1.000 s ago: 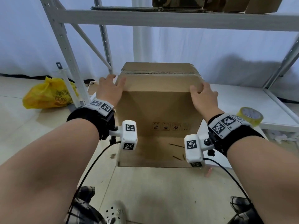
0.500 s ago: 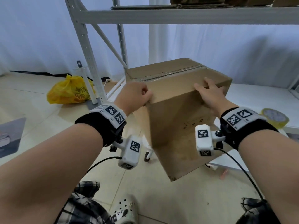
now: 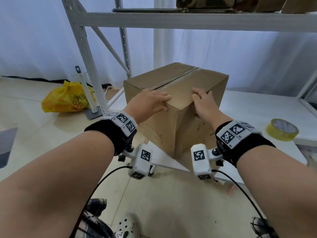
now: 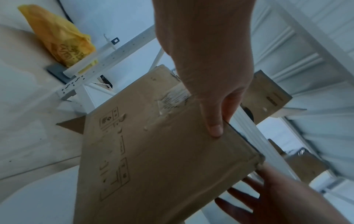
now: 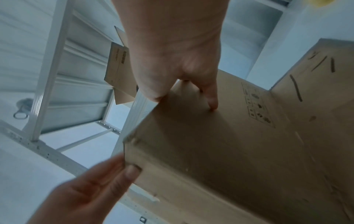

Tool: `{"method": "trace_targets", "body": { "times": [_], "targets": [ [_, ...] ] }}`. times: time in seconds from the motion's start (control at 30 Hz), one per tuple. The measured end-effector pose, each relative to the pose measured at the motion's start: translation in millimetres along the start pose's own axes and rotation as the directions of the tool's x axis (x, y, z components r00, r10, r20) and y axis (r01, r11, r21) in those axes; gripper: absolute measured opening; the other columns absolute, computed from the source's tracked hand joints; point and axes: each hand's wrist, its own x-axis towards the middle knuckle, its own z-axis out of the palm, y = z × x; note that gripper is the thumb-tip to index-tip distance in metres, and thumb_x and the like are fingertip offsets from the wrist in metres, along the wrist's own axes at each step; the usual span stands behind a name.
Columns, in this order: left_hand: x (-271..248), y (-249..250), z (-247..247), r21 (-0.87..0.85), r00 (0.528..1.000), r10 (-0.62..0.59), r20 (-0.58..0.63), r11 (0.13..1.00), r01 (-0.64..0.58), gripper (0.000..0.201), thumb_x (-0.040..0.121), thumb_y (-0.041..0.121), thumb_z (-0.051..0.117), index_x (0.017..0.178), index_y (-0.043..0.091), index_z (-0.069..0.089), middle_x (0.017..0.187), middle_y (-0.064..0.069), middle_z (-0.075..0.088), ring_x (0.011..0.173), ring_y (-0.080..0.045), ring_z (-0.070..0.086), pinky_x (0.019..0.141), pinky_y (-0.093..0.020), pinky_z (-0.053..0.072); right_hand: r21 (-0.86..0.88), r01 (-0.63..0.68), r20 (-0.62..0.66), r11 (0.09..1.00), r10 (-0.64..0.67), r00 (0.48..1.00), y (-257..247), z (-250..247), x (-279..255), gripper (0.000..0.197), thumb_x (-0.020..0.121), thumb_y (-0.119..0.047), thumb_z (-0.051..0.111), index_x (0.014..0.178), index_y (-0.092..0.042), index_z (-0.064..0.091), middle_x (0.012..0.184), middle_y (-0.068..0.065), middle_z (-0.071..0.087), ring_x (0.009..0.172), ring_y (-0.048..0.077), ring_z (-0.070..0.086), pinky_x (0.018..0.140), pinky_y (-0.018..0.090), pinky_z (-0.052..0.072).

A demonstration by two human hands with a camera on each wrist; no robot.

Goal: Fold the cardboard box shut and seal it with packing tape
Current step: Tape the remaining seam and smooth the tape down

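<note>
A brown cardboard box (image 3: 164,76) stands on a low white shelf board (image 3: 257,107), one corner turned toward me. Its top flaps lie folded flat, with a strip of clear tape (image 3: 178,79) along the seam. My left hand (image 3: 151,102) holds the near top corner, fingers on top and thumb down the left side (image 4: 214,127). My right hand (image 3: 204,102) grips the top edge of the right side with curled fingers (image 5: 210,97). A yellow roll of packing tape (image 3: 282,129) lies on the shelf board to the right, apart from both hands.
A white metal rack upright (image 3: 82,48) rises left of the box and a shelf beam (image 3: 188,20) crosses overhead with flat cardboard on it. A yellow plastic bag (image 3: 66,98) lies on the floor at the left. My shoe and trouser legs show below.
The box has turned from face-on until a corner points at me, its printed face now on the left. Both hands have shifted along the top edge and come closer together near that corner.
</note>
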Motion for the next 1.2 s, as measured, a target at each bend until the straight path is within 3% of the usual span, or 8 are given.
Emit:
{"method": "trace_targets", "body": {
  "times": [0.1, 0.23, 0.4, 0.57, 0.77, 0.93, 1.1, 1.2],
  "targets": [
    [10.5, 18.4, 14.6, 0.003, 0.993, 0.069, -0.1, 0.998, -0.069, 0.044, 0.089, 0.041, 0.056, 0.123, 0.016, 0.063, 0.124, -0.001, 0.064, 0.118, -0.02, 0.056, 0.101, -0.04, 0.041, -0.047, 0.007, -0.043, 0.999, -0.01, 0.999, 1.6, -8.1, -2.4, 0.043, 0.097, -0.037, 0.042, 0.139, -0.03, 0.044, 0.152, 0.009, 0.022, 0.129, 0.028, 0.039, 0.107, 0.046, 0.038],
    [38.7, 58.3, 35.1, 0.046, 0.994, 0.052, -0.1, 0.998, -0.048, 0.045, 0.089, 0.051, 0.054, 0.123, 0.024, 0.063, 0.126, 0.005, 0.063, 0.116, -0.017, 0.057, 0.098, -0.036, 0.043, 0.015, -0.03, -0.058, 0.999, 0.03, 0.998, 11.7, -36.0, -6.1, 0.042, 0.093, -0.037, 0.049, 0.135, -0.03, 0.049, 0.138, 0.002, 0.045, 0.121, 0.023, 0.049, 0.102, 0.041, 0.043],
    [45.7, 41.7, 26.9, -0.139, 0.984, -0.125, -0.126, 0.984, 0.107, 0.046, 0.093, 0.056, 0.039, 0.101, 0.022, 0.069, 0.091, 0.006, 0.067, 0.09, -0.016, 0.062, 0.077, -0.032, 0.048, -0.071, -0.003, -0.014, 0.997, 0.002, 1.0, 19.3, -56.6, -13.4, 0.045, 0.101, -0.032, 0.04, 0.145, -0.025, 0.038, 0.147, -0.001, 0.04, 0.125, 0.016, 0.042, 0.1, 0.03, 0.035],
    [27.3, -0.1, 16.6, 0.109, 0.774, -0.633, 0.012, 0.77, 0.629, 0.064, 0.086, 0.073, 0.026, 0.135, 0.036, 0.044, 0.149, -0.014, 0.03, 0.135, -0.042, 0.028, 0.109, -0.056, 0.022, 0.046, -0.134, -0.122, 0.99, 0.139, 0.983, 19.6, -51.7, -18.5, 0.068, 0.09, -0.048, 0.053, 0.144, -0.013, 0.032, 0.126, 0.002, 0.046, 0.117, 0.026, 0.051, 0.089, 0.047, 0.053],
    [18.2, 24.1, 12.6, 0.035, 0.713, -0.7, 0.03, 0.714, 0.7, 0.069, 0.083, 0.075, 0.028, 0.14, 0.036, 0.037, 0.144, -0.019, 0.026, 0.127, -0.041, 0.035, 0.102, -0.05, 0.031, 0.081, -0.165, -0.246, 0.983, 0.18, 0.952, 33.8, -63.9, -22.0, 0.05, 0.074, -0.061, 0.05, 0.074, -0.012, 0.058, 0.079, 0.007, 0.063, 0.08, 0.031, 0.063, 0.084, 0.051, 0.054],
    [16.1, 48.0, 16.0, 0.093, 0.738, -0.675, 0.001, 0.735, 0.672, 0.072, 0.086, 0.075, 0.013, 0.144, 0.034, 0.03, 0.15, -0.019, 0.018, 0.135, -0.042, 0.023, 0.106, -0.055, 0.019, 0.228, -0.178, -0.045, 0.957, 0.193, 0.98, 41.1, -79.0, -30.7, 0.035, 0.093, -0.046, 0.049, 0.108, -0.017, 0.06, 0.104, 0.005, 0.062, 0.092, 0.02, 0.058, 0.085, 0.037, 0.048],
    [21.0, 61.2, 13.8, 0.092, 0.773, -0.634, -0.016, 0.769, 0.632, 0.067, 0.091, 0.067, 0.009, 0.142, 0.031, 0.033, 0.152, -0.018, 0.015, 0.135, -0.042, 0.022, 0.106, -0.054, 0.02, 0.069, -0.085, -0.33, 0.994, 0.103, 0.938, 39.8, -76.9, -25.2, 0.04, 0.097, -0.036, 0.041, 0.123, -0.007, 0.052, 0.105, 0.005, 0.052, 0.096, 0.021, 0.048, 0.082, 0.03, 0.038],
    [23.8, 61.7, 18.5, 0.123, 0.781, -0.625, -0.01, 0.774, 0.621, 0.061, 0.094, 0.063, 0.013, 0.139, 0.03, 0.037, 0.15, -0.016, 0.02, 0.133, -0.041, 0.024, 0.105, -0.053, 0.021, 0.061, -0.073, -0.32, 0.995, 0.089, 0.943, 41.9, -78.1, -23.6, 0.043, 0.098, -0.039, 0.038, 0.126, -0.008, 0.051, 0.107, 0.004, 0.05, 0.098, 0.021, 0.046, 0.083, 0.029, 0.035]
  ]
}}
